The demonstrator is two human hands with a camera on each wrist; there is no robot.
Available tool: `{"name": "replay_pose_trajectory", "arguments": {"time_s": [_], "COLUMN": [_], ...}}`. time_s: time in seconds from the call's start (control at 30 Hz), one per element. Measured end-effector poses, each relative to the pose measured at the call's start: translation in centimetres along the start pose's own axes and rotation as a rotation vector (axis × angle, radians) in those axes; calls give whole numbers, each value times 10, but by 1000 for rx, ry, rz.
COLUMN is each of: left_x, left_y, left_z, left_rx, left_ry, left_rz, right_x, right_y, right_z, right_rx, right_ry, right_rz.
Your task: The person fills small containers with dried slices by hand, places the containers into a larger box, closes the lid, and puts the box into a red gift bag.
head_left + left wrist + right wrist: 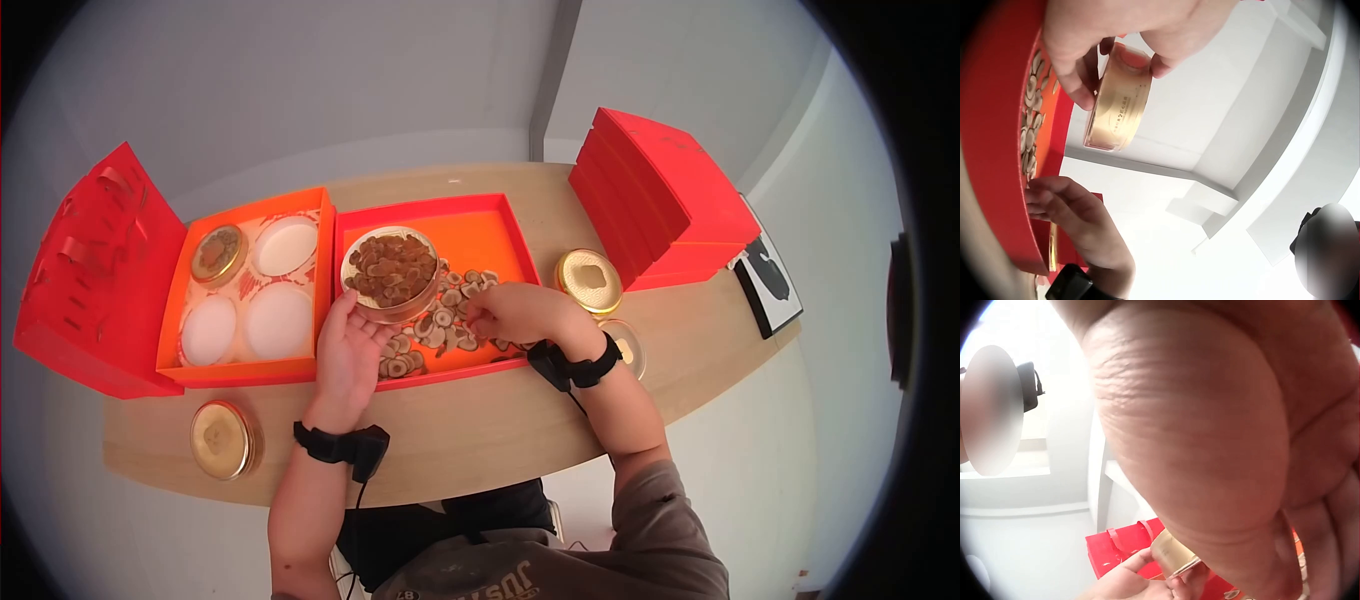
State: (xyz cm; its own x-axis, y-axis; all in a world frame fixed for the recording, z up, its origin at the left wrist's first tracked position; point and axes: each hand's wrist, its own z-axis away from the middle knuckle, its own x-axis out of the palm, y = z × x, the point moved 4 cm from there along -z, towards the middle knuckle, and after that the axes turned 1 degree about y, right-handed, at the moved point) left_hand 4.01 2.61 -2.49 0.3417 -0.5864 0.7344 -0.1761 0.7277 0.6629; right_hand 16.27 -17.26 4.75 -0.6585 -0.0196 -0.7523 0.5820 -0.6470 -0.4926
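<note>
My left hand [345, 350] grips a round gold-walled tub [1119, 100] and holds it tilted above the left side of a shallow red tray [430, 206]. The tub is filled with dark brown dried pieces [388, 268]. Pale dried slices [440, 325] with dark rims lie scattered over the tray's orange floor. Over the slices at the right, my right hand [525, 312] reaches down with bent fingers. In the left wrist view its fingertips are at the slices, partly behind the tray wall; I cannot tell whether they pinch one.
Left of the tray, an open box [325, 270] has white round recesses, one holding a filled tub [219, 255]. A gold-lidded tub [222, 440] stands front left. A gold lid [588, 282], a clear round piece [627, 350] and a red box [660, 200] are at the right.
</note>
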Motion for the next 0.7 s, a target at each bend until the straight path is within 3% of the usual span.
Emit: {"name": "replay_pose_trajectory", "arguments": {"time_s": [0.07, 0.3, 0.47, 0.7], "left_x": [-1, -1, 3, -4], "left_y": [0, 0, 2, 1], "left_z": [0, 0, 2, -2], "left_rx": [2, 5, 6, -11], "left_ry": [-3, 6, 2, -30], "left_rz": [1, -8, -8, 11], "right_x": [-4, -5, 9, 16], "right_y": [-4, 5, 16, 14], "right_z": [8, 5, -6, -14], "right_rx": [89, 123, 73, 96], "right_ry": [2, 27, 32, 12], "right_rz": [-150, -103, 229, 394]}}
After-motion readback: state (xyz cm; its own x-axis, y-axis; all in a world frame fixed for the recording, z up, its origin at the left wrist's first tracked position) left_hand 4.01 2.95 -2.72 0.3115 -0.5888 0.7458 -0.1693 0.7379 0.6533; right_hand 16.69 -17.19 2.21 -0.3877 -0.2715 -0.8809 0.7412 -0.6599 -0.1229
